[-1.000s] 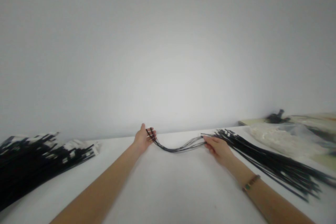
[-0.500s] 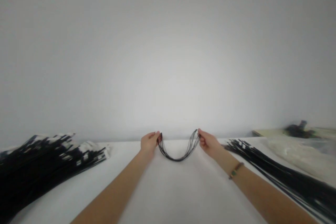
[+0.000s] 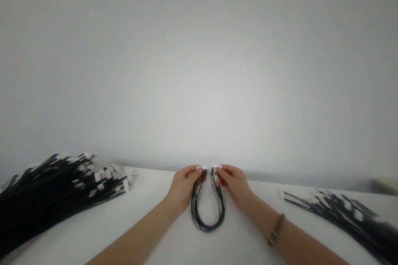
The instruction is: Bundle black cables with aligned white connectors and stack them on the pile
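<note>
Both hands have drawn together, folding one bundle of black wires (image 3: 207,203) into a narrow U
Left hand (image 3: 183,186) and right hand (image 3: 233,184) each pinch an end; two wire piles (image 3: 52,190) flank it on the white table (image 3: 174,244)

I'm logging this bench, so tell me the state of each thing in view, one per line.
Left hand: shut on one end of the wire bundle.
Right hand: shut on its other end.
Wire bundle: bent into a U, ends together.
Left pile: heaped on the table.
Right pile: spread loose.
</note>
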Demonstrator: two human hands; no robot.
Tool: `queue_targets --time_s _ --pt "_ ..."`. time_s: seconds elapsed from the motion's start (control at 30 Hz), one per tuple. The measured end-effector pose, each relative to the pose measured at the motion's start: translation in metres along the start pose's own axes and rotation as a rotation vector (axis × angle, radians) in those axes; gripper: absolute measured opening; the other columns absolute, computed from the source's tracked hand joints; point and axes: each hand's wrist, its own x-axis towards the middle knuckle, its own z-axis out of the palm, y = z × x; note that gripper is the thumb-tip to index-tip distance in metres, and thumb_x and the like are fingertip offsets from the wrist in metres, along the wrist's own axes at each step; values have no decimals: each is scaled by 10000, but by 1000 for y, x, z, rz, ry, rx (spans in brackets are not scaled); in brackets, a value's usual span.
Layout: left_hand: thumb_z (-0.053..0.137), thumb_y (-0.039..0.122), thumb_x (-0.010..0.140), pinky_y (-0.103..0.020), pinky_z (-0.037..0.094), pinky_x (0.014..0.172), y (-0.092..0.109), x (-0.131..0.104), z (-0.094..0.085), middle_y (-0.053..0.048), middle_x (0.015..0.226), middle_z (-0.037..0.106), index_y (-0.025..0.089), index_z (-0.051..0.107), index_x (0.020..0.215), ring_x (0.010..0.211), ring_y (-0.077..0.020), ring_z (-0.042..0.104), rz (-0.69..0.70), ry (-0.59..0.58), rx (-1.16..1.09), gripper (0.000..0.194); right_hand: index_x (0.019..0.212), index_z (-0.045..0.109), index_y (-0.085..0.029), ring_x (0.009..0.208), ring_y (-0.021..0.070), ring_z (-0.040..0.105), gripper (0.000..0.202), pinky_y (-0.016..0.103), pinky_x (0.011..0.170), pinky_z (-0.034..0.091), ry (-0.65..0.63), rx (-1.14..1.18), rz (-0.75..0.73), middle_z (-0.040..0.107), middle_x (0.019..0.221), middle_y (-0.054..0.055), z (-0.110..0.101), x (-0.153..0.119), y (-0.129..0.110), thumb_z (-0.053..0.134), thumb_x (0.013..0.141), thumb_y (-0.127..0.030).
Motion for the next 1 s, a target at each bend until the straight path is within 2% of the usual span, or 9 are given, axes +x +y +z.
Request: queue_targets --time_s 0.2,0.5,0.77,0.9,1.0 --pt "676 229 579 -216 434 639 1 -3 4 -80 710 629 90 625 748 639 -116 558 -15 -18 1 224 699 553 -116 479 64 460 248 186 461 368 4 -98 -30 527 599 -7 -2 -9 -2 593 648 -356" --pt "680 203 573 -235 428 698 6 -5 6 -72 719 631 82 620 766 659 -112 566 -57 -124 -30 236 679 543 -121 431 48 388 210 181 407 282 29 -148 -91 474 525 -40 0 -14 -3 587 646 -323" --pt "692 197 557 -243 428 740 6 -5 7 -90 769 641 75 624 791 690 -119 576 -43 -147 -42 273 761 549 -126 496 66 471 225 192 473 367 48 -112 -68 552 640 1 -6 -20 -2 597 647 -313" --pt "694 192 555 -235 437 720 6 -6 7 -88 765 641 78 618 810 676 -116 579 -37 -144 -28 289 777 548 -125 520 76 498 237 200 485 385 58 -108 -59 570 682 18 -7 -25 -4 595 651 -320" --pt "694 195 557 -235 447 674 4 -4 6 -78 705 637 87 602 795 640 -118 582 -50 -151 -13 277 780 551 -124 508 76 496 240 198 481 385 72 -125 -70 563 640 8 -6 -26 -5 604 643 -314"
